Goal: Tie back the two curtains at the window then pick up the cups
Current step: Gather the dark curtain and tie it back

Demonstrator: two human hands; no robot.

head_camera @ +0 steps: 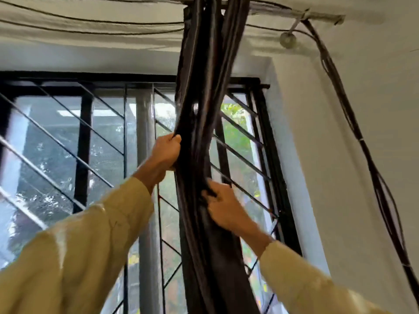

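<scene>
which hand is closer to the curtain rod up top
Left. The left hand grips the dark curtain higher up, nearer the curtain rod; the right hand grips the same bundle lower down, farther below it.

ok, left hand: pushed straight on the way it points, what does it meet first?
The curtain: the left hand points up and right, and its fingers grip the bunched folds. Behind that, probably the window bars, though depth is unclear.
</scene>
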